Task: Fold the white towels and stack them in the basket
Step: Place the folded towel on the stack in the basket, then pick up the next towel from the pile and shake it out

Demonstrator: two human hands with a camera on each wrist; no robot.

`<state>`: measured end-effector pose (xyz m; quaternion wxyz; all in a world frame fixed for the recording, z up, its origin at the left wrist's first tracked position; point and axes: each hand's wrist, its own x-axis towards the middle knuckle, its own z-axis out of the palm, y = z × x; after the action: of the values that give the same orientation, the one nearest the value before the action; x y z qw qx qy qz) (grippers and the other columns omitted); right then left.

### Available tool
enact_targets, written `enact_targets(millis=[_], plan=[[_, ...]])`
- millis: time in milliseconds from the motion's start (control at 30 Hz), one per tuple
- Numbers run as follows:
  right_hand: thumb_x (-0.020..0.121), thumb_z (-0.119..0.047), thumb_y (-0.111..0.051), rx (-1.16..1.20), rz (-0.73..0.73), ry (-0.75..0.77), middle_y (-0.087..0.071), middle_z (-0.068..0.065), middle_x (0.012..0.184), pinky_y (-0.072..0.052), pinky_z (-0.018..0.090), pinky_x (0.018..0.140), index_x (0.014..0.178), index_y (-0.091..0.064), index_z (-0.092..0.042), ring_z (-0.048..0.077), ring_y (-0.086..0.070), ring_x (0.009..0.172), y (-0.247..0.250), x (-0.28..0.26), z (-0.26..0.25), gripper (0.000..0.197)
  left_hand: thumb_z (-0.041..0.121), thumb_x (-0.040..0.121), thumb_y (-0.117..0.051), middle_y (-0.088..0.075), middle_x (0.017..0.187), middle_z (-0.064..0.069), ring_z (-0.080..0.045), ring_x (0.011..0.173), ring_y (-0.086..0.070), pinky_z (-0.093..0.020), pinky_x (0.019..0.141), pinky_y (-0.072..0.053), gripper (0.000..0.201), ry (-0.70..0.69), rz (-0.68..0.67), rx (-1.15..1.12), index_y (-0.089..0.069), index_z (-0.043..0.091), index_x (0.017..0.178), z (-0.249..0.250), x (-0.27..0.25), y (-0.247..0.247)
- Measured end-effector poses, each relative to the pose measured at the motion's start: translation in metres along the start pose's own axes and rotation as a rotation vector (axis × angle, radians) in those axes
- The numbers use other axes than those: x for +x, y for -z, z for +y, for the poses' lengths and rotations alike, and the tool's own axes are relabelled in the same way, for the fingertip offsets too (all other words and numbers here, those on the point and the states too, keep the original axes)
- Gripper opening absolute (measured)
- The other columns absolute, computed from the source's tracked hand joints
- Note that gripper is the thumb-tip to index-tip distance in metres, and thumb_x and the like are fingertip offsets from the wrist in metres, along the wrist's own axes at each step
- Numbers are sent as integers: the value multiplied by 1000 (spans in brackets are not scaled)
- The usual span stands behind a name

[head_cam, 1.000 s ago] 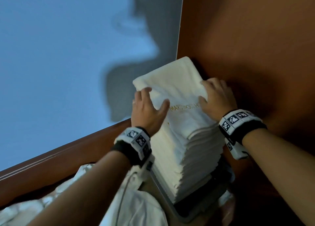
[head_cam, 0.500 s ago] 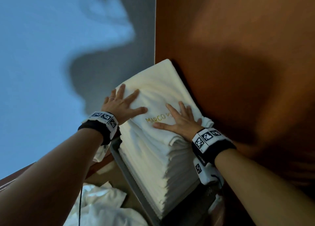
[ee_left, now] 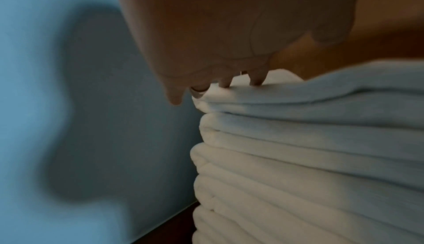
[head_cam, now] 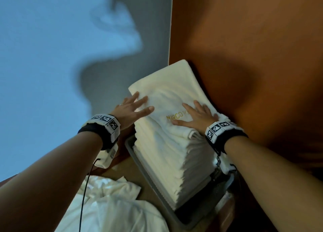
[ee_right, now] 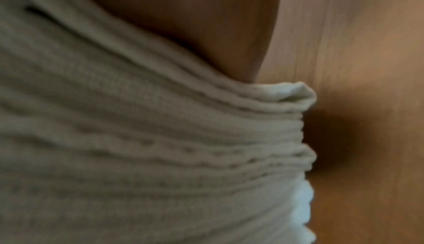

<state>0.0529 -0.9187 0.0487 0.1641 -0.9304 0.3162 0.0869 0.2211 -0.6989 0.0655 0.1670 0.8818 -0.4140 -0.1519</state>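
Since a moment earlier the left hand had slid further onto the top towel, fingers flat like the right hand beside it. Beneath both palms the stack filled the basket, so this was probably pressing down; next, unfolded towels nearer the body needed fetching.

Head view: from above and behind both forearms, facing forward and down onto the top of the towel stack in the corner where blue wall meets wood panel. Left wrist view: very near, looking along the left hand at the stack's left folded edges (blue wall behind). Right wrist view: nearer still, blurred, against the stack's right side beside the wood panel. Shared by all three: the stack's upper layers.
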Motion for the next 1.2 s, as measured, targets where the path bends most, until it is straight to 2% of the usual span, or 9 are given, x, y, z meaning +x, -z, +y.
enact_targets(millis=[67,133,233,333,433,633,767,967,1200], plan=[[54,-101,-37,-76,44,-26,-23,8,162,-24,56,115,151,-29,-36,36,-26,145,14,-14,-10,117,94,73,-33,-24,165,1,-24,152,-21,-45,122,-16,100,27,45,-85,-32,36,155,-6,-38,8],[76,-85,-48,-162,95,-20,-57,16,135,-45,39,93,120,-59,-18,34,-56,115,23,-36,-25,81,71,87,-50,-50,150,-4,-25,137,-47,-38,115,-32,75,53,79,-97,-51,24,145,-21,-79,14],[95,-46,-54,-257,259,45,-67,19,110,-50,36,82,84,-60,-16,35,-62,94,17,-75,-50,32,53,93,-62,-68,125,-4,-24,114,-62,-35,102,-46,50,99,99,1,-67,16,126,-55,-146,20],[94,-24,-51,-340,484,130,-65,19,114,-47,42,89,100,-68,-8,39,-58,105,-22,-122,-74,24,49,93,-64,-72,113,-4,-25,106,-65,-36,95,-51,40,146,114,42,-73,16,113,-93,-218,14],[89,-27,-56,-360,574,276,-63,13,126,-38,47,102,110,-70,-9,36,-51,117,-89,-172,-103,31,44,93,-65,-72,105,-2,-22,96,-64,-30,86,-49,33,235,103,20,-74,16,107,-136,-293,-1],[90,-27,-56,-163,82,262,-59,12,76,-39,33,66,67,-52,-13,33,-53,72,-219,-240,-173,27,49,88,-68,-72,91,0,-23,87,-65,-32,79,-51,27,457,41,8,-72,23,83,-235,-422,-28],[91,-35,-55,-196,-129,377,-67,12,99,-45,30,69,83,-62,-17,32,-62,88,-285,-252,-228,21,47,92,-66,-71,101,0,-22,94,-65,-34,86,-52,23,557,0,3,-73,25,93,-277,-474,-46],[93,-41,-53,-163,-298,497,-68,7,101,-53,34,77,96,-67,-16,29,-62,89,-354,-243,-310,29,43,94,-64,-70,101,0,-21,97,-64,-33,88,-51,25,656,-19,-56,-72,21,103,-321,-486,-97],[87,-67,-53,-78,-548,476,-65,5,97,-52,38,86,90,-69,-19,28,-63,94,-408,-209,-357,50,43,97,-55,-49,145,-3,-30,133,-46,-46,106,-42,55,647,-105,78,-43,28,148,-360,-450,-147]])
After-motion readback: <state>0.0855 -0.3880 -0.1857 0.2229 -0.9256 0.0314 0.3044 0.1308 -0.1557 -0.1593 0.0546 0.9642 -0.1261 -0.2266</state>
